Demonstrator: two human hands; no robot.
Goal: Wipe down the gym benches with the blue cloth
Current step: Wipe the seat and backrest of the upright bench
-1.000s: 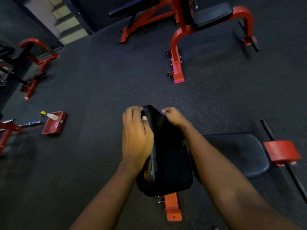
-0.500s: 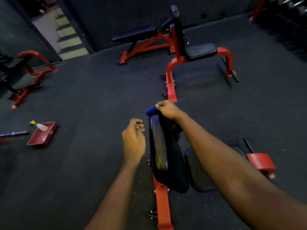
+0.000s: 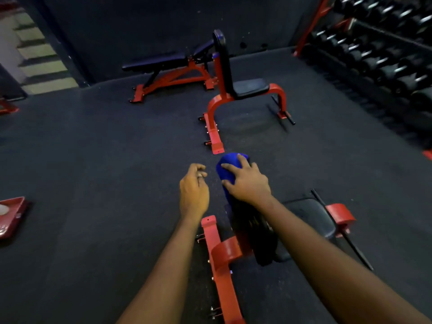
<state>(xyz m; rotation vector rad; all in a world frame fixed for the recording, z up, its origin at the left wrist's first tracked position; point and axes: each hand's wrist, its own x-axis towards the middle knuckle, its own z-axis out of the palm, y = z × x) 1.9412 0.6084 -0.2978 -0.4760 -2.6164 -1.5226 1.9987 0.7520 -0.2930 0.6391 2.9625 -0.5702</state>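
You have nothing to read in this view: no text, label, brand, number or sign comes through legibly. The dumbbells [image 3: 378, 54] racked to the right of the upright bench [image 3: 250, 88] are too dark and blurred for any markings to be made out.
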